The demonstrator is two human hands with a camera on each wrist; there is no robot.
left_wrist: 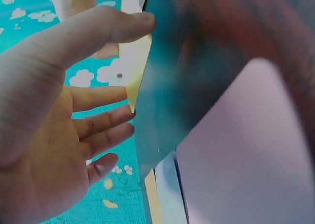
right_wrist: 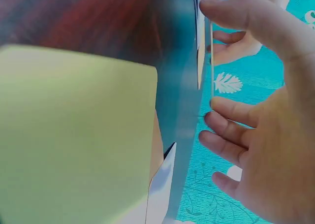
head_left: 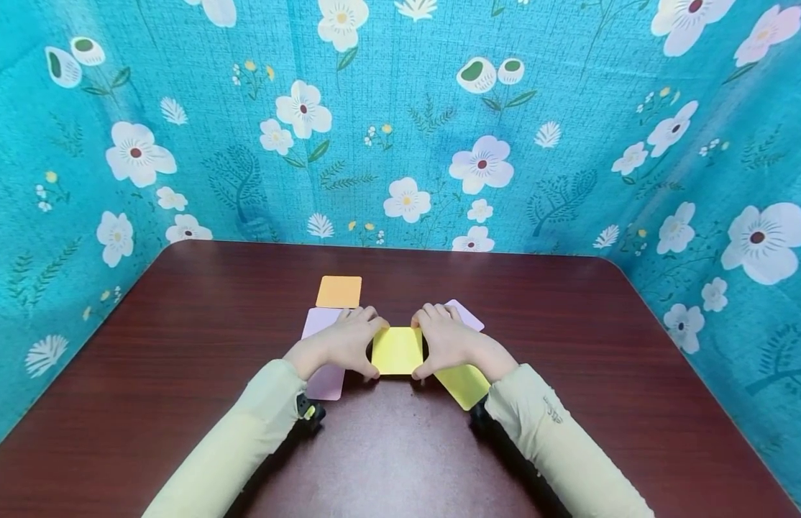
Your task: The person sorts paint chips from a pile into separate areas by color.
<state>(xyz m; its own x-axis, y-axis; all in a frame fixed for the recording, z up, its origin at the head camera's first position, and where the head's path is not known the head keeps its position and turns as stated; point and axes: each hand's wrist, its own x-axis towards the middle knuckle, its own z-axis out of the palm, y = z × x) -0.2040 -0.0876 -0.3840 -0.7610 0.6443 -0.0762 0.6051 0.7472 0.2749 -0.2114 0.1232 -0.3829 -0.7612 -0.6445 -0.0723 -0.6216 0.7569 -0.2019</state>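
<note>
Between my two hands is a yellow card [head_left: 397, 351], seen nearly square in the head view. My left hand [head_left: 351, 341] pinches its left edge, thumb at the near corner and fingertips at the far one. On the opposite edge my right hand [head_left: 447, 341] does the same. In the left wrist view the card [left_wrist: 137, 56] appears almost edge-on and raised off the table. A lavender card [head_left: 324, 381] lies under my left hand and wrist. Below my right hand lies a yellow-green card [head_left: 467, 387], partly covered by the hand and sleeve.
An orange card [head_left: 339, 291] lies beyond the left lavender card. Past my right hand, the corner of another lavender card [head_left: 467, 315] shows. The dark red-brown table [head_left: 400, 460] ends at a blue floral cloth [head_left: 387, 144] behind and at the sides.
</note>
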